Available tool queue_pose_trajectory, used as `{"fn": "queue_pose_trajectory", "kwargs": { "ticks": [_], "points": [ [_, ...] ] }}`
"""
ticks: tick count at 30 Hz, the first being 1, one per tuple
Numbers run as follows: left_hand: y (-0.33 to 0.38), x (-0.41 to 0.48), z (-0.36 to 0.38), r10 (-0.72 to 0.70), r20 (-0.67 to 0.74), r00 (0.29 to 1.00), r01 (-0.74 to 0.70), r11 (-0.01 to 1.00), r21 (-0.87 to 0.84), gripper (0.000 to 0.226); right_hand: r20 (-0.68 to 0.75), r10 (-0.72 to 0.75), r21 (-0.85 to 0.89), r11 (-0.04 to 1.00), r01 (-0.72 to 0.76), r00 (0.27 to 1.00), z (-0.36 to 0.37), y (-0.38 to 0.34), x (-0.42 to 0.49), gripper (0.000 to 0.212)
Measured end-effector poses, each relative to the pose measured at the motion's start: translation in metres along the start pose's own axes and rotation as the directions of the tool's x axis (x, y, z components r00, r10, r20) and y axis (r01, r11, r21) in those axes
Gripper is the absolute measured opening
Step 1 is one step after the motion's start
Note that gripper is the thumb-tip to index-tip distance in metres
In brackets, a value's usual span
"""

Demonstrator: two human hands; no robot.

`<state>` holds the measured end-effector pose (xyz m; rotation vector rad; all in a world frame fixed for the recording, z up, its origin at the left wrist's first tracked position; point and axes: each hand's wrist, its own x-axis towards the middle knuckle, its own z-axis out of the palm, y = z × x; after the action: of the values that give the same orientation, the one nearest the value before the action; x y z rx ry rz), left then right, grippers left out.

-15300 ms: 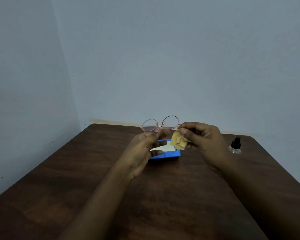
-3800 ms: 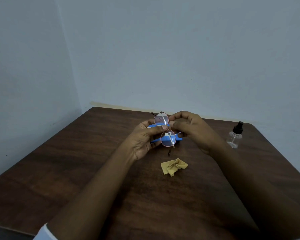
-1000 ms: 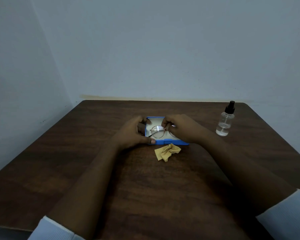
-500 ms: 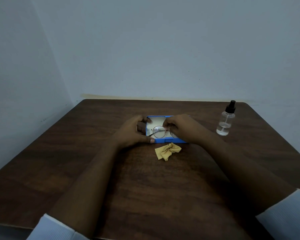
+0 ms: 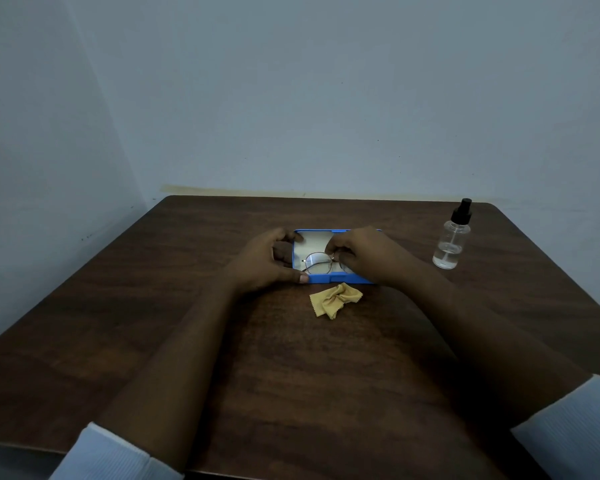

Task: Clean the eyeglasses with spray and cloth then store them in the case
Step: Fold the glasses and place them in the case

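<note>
- The left hand (image 5: 262, 263) grips the left end of the open blue case (image 5: 340, 279), with the thumb on the near rim and the fingers curled over the far corner.
- The right hand (image 5: 364, 254) reaches over the case's right half and pinches the eyeglasses (image 5: 319, 263) near the bridge.
- The eyeglasses sit inside the case on its pale lining, between the 2 hands. 1 round lens shows; the other is hidden under the right hand.
- The yellow cloth (image 5: 335, 301) lies crumpled on the table (image 5: 291, 375) just in front of the case, apart from both hands.
- The spray bottle (image 5: 451, 242) stands upright, well to the right.

One each of eyeglasses (image 5: 318, 263), case (image 5: 329, 279), cloth (image 5: 335, 300), spray bottle (image 5: 451, 244), table (image 5: 291, 375); two hands (image 5: 257, 263) (image 5: 368, 258).
</note>
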<state>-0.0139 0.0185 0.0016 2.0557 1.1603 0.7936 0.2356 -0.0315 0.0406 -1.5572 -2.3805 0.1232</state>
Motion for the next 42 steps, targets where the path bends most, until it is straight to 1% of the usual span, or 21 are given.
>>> {"fn": "queue_pose_trajectory", "kwargs": {
  "ticks": [3, 6, 9, 12, 13, 15, 17, 18, 19, 20, 23, 26, 29, 31, 34, 36, 39, 41, 42],
  "points": [
    [0.001, -0.001, 0.0, 0.005, 0.012, 1.0, -0.005, 1.0, -0.015, 0.075, 0.024, -0.012, -0.012, 1.0, 0.012, 1.0, -0.002, -0.001, 0.0, 0.027],
    [0.002, -0.001, 0.0, 0.011, 0.029, 1.0, -0.011, 1.0, -0.013, 0.075, 0.022, -0.022, -0.068, 0.997, 0.023, 1.0, -0.005, -0.001, -0.001, 0.028],
    [0.003, -0.002, 0.0, 0.017, 0.023, 1.0, -0.017, 1.0, -0.022, 0.075, -0.033, -0.028, -0.107, 0.994, 0.024, 0.999, -0.01, -0.004, -0.005, 0.029],
    [0.002, -0.002, 0.001, 0.009, 0.021, 1.0, -0.008, 0.999, -0.035, 0.072, -0.143, -0.032, -0.061, 0.998, 0.023, 0.989, -0.018, -0.004, -0.016, 0.027],
    [0.002, -0.002, 0.001, 0.005, 0.019, 1.0, -0.004, 0.999, -0.045, 0.071, -0.194, -0.017, -0.036, 0.999, 0.01, 0.981, -0.021, -0.003, -0.022, 0.026],
    [0.001, -0.002, 0.002, 0.002, 0.014, 1.0, -0.001, 0.999, -0.051, 0.07, -0.318, 0.06, 0.028, 0.998, -0.054, 0.946, -0.026, 0.003, -0.034, 0.022],
    [0.001, -0.002, 0.002, 0.006, 0.02, 1.0, -0.005, 0.999, -0.039, 0.07, -0.421, 0.186, 0.114, 0.982, -0.151, 0.888, -0.029, 0.014, -0.044, 0.02],
    [0.001, -0.002, 0.003, 0.005, 0.022, 1.0, -0.004, 0.999, -0.036, 0.07, -0.432, 0.246, 0.147, 0.968, -0.202, 0.868, -0.029, 0.018, -0.048, 0.02],
    [0.001, -0.002, 0.003, 0.005, 0.02, 1.0, -0.005, 0.999, -0.035, 0.07, -0.409, 0.283, 0.159, 0.958, -0.238, 0.867, -0.027, 0.022, -0.052, 0.021],
    [0.002, -0.002, 0.003, 0.006, 0.016, 1.0, -0.005, 0.999, -0.034, 0.07, -0.363, 0.291, 0.152, 0.956, -0.252, 0.885, -0.025, 0.024, -0.055, 0.022],
    [0.004, -0.003, 0.003, 0.002, 0.012, 1.0, -0.002, 0.999, -0.038, 0.072, -0.222, 0.241, 0.078, 0.97, -0.23, 0.945, -0.016, 0.023, -0.056, 0.021],
    [0.004, -0.004, 0.004, 0.004, 0.002, 1.0, -0.003, 0.999, -0.05, 0.072, -0.204, 0.209, -0.006, 0.977, -0.215, 0.956, -0.012, 0.022, -0.05, 0.02],
    [0.005, -0.003, 0.006, 0.013, 0.003, 1.0, -0.013, 0.998, -0.056, 0.075, -0.208, 0.246, -0.076, 0.961, -0.267, 0.946, -0.008, 0.024, -0.048, 0.022],
    [0.004, -0.003, 0.006, 0.011, 0.002, 1.0, -0.01, 0.999, -0.05, 0.076, -0.175, 0.245, -0.118, 0.956, -0.267, 0.954, -0.005, 0.025, -0.048, 0.025],
    [0.002, -0.002, 0.007, 0.008, 0.002, 1.0, -0.008, 0.999, -0.048, 0.074, -0.114, 0.229, -0.104, 0.965, -0.241, 0.967, -0.003, 0.024, -0.049, 0.026],
    [0.002, -0.002, 0.006, 0.008, 0.009, 1.0, -0.007, 0.998, -0.06, 0.072, -0.132, 0.24, -0.086, 0.964, -0.252, 0.962, -0.004, 0.024, -0.05, 0.025],
    [0.004, -0.003, 0.004, 0.01, 0.028, 1.0, -0.008, 0.998, -0.059, 0.069, -0.23, 0.229, -0.078, 0.964, -0.252, 0.946, -0.008, 0.023, -0.051, 0.023],
    [0.006, -0.003, 0.003, 0.011, 0.047, 0.999, -0.01, 1.0, -0.023, 0.065, -0.253, 0.179, -0.025, 0.981, -0.191, 0.951, -0.012, 0.017, -0.053, 0.021],
    [0.006, -0.003, 0.002, 0.01, 0.053, 0.999, -0.01, 1.0, -0.001, 0.062, -0.234, 0.145, 0.006, 0.989, -0.148, 0.961, -0.013, 0.012, -0.055, 0.023]
  ]
}}
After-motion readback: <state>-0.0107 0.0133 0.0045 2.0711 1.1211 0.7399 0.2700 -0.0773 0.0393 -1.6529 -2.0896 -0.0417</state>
